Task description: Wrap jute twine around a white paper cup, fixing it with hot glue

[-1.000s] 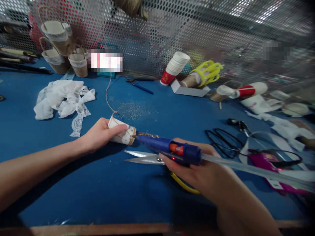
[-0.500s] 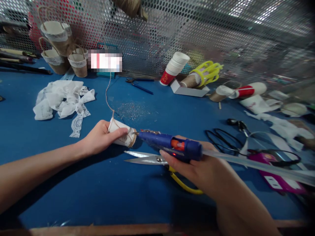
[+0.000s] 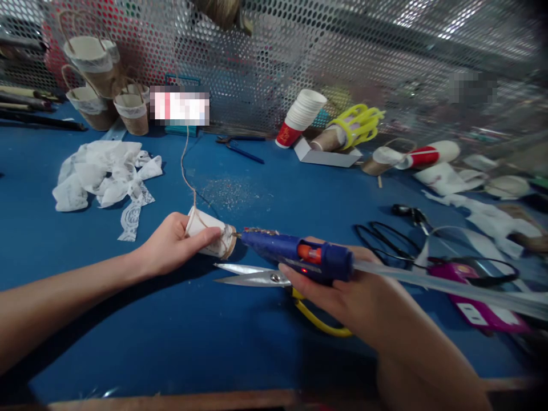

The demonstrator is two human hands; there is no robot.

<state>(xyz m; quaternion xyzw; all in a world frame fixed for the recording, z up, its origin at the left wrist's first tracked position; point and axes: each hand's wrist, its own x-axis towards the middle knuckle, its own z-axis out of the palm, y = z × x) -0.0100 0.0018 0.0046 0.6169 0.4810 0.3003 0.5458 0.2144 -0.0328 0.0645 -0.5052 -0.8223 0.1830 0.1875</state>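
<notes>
My left hand (image 3: 175,242) is closed round a white paper cup (image 3: 201,222) that lies tilted on its side, its thumb along the wall. Brown twine (image 3: 183,165) runs from the cup back toward the far side of the table. In my right hand (image 3: 334,291) is a blue glue gun (image 3: 278,246), a clear glue stick (image 3: 406,278) trailing from its rear and a small red light glowing. The gun's nozzle tip meets the cup near its twine-edged base; whether glue is flowing cannot be made out. Open scissors (image 3: 257,277) with yellow handles lie beneath the gun, partly hidden by my right hand.
White lace (image 3: 98,171) is heaped at left, with twine-handled cups (image 3: 132,111) behind. Pliers (image 3: 242,147), stacked paper cups (image 3: 302,117) and a white box (image 3: 329,155) stand before the perforated metal screen (image 3: 257,63). Black cables (image 3: 381,245) and a magenta box (image 3: 460,285) lie right.
The view has shifted slightly. Both hands keep their grip, and the glue gun's nozzle stays at the cup's base end with hardly any movement.
</notes>
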